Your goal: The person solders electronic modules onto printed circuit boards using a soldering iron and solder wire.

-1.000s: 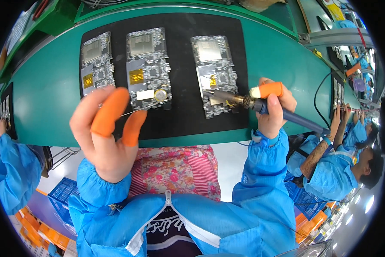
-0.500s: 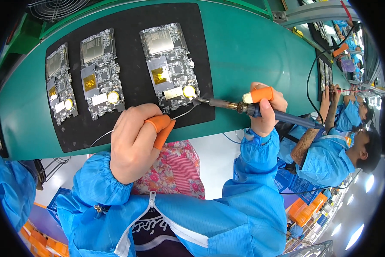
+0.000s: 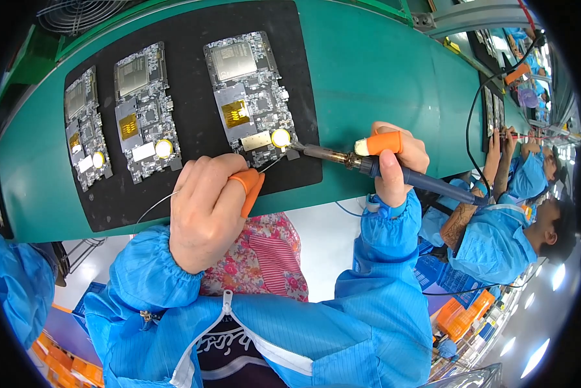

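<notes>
Orange-capped left fingers [image 3: 253,191] pinch thin silvery metal wire [image 3: 274,163], right fingers [image 3: 389,142] grip a dark-blue, pencil-shaped soldering iron [image 3: 436,186], apparently so tips meet.

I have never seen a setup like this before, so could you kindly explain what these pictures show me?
Of course. There is no robot here: these are a person's two bare hands. The view looks down from the left of two fisheye cameras worn on the head, so straight edges look curved.

On the green table lies a black mat, with three boards in a row. The left hand pinches a thin wire. The right hand holds a soldering iron, its tip at the lower right corner of the rightmost board. Both hands wear orange finger covers. Other people in blue appear at both sides.
</notes>
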Tool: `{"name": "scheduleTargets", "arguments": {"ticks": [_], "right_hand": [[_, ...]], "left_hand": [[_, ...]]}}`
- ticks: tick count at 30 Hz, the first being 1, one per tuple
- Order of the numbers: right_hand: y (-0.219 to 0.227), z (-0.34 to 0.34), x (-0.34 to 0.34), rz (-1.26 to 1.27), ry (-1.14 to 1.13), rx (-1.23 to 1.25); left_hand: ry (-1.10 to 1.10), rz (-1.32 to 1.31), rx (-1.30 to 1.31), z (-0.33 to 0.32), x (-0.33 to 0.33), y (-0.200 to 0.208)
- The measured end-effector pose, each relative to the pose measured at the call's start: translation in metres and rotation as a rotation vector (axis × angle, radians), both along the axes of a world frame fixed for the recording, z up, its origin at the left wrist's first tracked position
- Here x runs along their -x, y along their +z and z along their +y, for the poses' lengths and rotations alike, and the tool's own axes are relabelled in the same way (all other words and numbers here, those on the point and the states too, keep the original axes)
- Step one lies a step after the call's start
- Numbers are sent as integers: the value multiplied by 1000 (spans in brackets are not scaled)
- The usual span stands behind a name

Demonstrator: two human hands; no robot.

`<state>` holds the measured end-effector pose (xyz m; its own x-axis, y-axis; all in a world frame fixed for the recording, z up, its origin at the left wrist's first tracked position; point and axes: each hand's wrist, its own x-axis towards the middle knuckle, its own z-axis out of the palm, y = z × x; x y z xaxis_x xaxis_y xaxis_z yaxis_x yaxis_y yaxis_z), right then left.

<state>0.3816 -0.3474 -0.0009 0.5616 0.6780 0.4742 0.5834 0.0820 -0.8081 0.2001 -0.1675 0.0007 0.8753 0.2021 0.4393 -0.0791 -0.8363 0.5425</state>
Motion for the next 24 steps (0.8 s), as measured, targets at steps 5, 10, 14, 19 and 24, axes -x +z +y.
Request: {"name": "scheduleTargets", "arguments": {"ticks": [5, 10, 14, 19, 24], "right_hand": [[3, -1, -1, 7, 37, 40], [-1, 0, 0, -18, 52, 33], [-1, 3, 4, -7, -34, 32], [0, 3, 5, -15, -29, 24], [-2, -2, 2, 41, -28, -37]], "left_hand": [[-3, 22, -8, -1, -3, 1], [-7, 36, -69, -4, -9, 1], [-37, 18, -109, -5, -14, 0], [-33, 43, -141, -7, -16, 3], [-2, 45, -70, -2, -11, 10]]}}
